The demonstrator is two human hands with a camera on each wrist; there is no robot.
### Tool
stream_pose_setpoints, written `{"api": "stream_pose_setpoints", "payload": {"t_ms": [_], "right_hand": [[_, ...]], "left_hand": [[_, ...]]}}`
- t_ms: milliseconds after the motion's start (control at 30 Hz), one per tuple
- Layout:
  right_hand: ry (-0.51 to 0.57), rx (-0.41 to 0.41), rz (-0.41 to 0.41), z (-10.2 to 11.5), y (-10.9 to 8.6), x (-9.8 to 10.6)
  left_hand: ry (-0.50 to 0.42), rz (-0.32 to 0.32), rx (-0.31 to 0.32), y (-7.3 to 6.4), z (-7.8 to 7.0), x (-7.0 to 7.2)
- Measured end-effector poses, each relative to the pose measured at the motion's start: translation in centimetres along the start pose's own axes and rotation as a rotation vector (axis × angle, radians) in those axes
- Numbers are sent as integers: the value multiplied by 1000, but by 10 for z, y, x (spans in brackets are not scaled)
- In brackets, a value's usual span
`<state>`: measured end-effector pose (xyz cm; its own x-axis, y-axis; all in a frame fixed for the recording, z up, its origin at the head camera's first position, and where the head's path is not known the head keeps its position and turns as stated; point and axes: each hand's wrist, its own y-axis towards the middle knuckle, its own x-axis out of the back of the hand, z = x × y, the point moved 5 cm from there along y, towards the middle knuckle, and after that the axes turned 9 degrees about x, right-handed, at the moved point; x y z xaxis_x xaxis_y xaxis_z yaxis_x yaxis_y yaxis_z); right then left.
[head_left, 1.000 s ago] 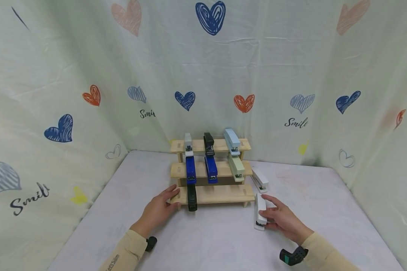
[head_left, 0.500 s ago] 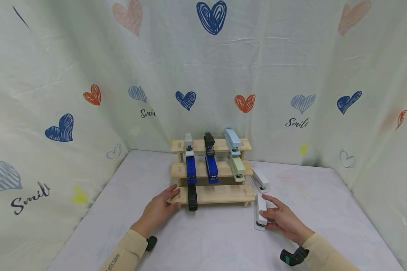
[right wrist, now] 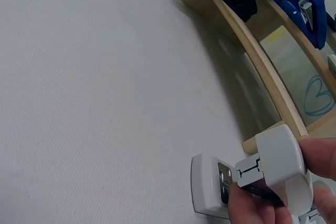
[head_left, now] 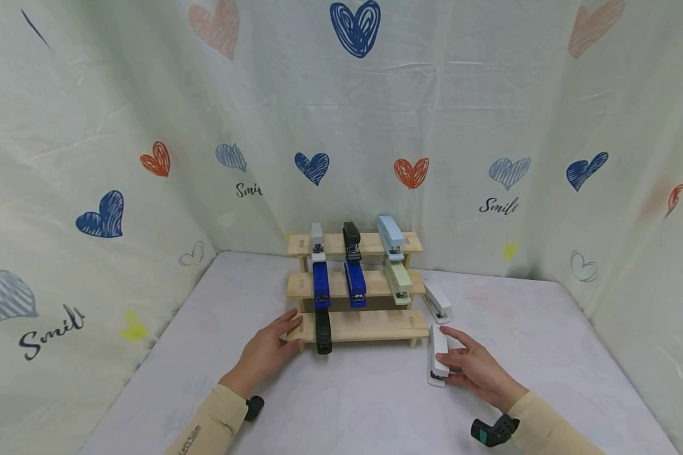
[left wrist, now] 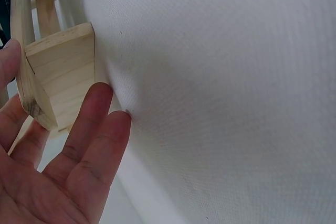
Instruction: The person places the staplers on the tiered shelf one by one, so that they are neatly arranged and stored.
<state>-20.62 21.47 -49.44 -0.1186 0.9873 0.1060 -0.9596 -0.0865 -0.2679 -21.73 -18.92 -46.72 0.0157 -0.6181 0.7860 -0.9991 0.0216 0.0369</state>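
Observation:
A three-tier wooden display rack [head_left: 370, 327] stands at the middle of the table. My left hand [head_left: 267, 352] grips the left end of its lowest board, thumb on one side and fingers on the other; two fingers [left wrist: 107, 140] stretch out beside the wood. In my right hand [head_left: 478, 370] is a white stapler [head_left: 438, 354], held by thumb and fingers near the rack's right end. The right wrist view shows that stapler's head [right wrist: 281, 158] above its base [right wrist: 206, 184]. Behind it lies a second white stapler [head_left: 437, 303]. A black stapler [head_left: 322, 332] sits on the lowest board's left part.
On the middle tier are two blue staplers [head_left: 320, 284] and a pale green stapler [head_left: 397, 282]. The top tier bears a grey-white stapler [head_left: 316, 239], a black-topped stapler [head_left: 351, 240] and a light blue stapler [head_left: 390, 237]. A heart-printed curtain [head_left: 461, 114] surrounds the white table [head_left: 353, 404].

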Motion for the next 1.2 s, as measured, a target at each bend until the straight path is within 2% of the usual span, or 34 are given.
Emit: {"api": "stream_pose_setpoints", "payload": {"t_ms": [433, 1200], "right_hand": [[25, -3, 0, 0, 0, -1], [5, -5, -15, 2, -3, 1]], "left_hand": [[-3, -3, -3, 1, 1, 0], [5, 8, 11, 0, 1, 0]]}}
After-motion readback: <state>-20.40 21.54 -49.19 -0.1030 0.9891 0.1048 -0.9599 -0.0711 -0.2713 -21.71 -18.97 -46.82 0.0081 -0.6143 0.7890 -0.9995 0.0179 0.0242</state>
